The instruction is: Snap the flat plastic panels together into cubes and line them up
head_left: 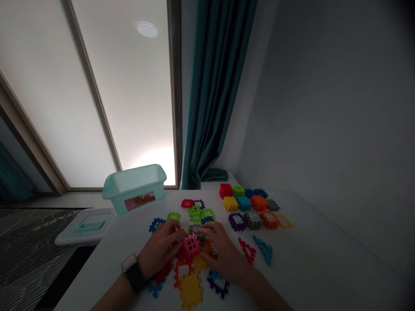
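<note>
A pink window tile (192, 245) with notched edges is raised over a loose pile of puzzle-edged plastic tiles. My left hand (164, 245), a dark watch on its wrist, grips the tile from the left with its fingers bent. On the other side, my right hand (223, 255) curves its fingertips and thumb to the tile's right edge. Under and around the hands lie a yellow tile (191, 290), an orange window tile (182, 271), a purple tile (218, 283) and red pieces, partly covered by the hands.
Several colour-sorted stacks, among them a purple stack (237, 221) and a yellow stack (230, 203), stand at the back right. A red triangle (247, 250) and a blue triangle (263, 249) lie nearer. At the left are a mint bin (136, 190) and its clear lid (71, 231).
</note>
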`<state>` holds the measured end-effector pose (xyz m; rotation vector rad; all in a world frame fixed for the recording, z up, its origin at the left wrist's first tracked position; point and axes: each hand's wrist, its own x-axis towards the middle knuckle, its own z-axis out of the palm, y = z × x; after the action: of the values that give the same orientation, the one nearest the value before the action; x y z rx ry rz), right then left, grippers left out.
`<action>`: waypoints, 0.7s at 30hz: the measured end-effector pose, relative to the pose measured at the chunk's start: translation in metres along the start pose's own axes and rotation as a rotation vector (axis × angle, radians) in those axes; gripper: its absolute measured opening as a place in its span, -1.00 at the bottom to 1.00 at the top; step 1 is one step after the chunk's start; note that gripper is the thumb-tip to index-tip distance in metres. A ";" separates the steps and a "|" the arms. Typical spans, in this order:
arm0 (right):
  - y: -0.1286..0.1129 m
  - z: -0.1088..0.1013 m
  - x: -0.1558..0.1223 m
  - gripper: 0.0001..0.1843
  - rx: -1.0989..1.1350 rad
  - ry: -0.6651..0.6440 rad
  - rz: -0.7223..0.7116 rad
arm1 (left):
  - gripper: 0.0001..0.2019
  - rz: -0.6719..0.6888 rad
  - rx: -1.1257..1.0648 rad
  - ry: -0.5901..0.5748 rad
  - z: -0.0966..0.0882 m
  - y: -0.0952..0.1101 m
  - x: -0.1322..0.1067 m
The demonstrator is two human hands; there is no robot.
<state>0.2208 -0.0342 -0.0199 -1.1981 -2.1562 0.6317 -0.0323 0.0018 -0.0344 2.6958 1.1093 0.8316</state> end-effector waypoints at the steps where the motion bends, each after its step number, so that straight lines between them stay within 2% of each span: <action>1: 0.000 0.000 0.000 -0.43 -0.003 -0.022 -0.004 | -0.75 0.009 0.013 -0.012 0.000 0.000 -0.001; 8: 0.002 0.001 -0.001 -0.39 -0.017 -0.100 -0.032 | -0.72 0.063 0.063 -0.067 0.000 0.001 -0.002; 12: 0.000 0.000 -0.001 -0.43 -0.008 -0.112 -0.025 | -0.74 0.060 0.071 -0.041 -0.001 0.002 0.000; 19: 0.002 0.003 0.002 -0.48 0.008 0.018 -0.009 | -0.84 -0.030 -0.001 0.074 -0.006 0.008 0.001; 21: 0.002 0.004 0.003 -0.52 0.015 0.059 -0.003 | -0.79 -0.035 -0.023 0.079 -0.006 0.010 0.001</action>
<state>0.2183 -0.0311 -0.0232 -1.1906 -2.1001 0.6027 -0.0287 -0.0056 -0.0262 2.6378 1.1518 0.9474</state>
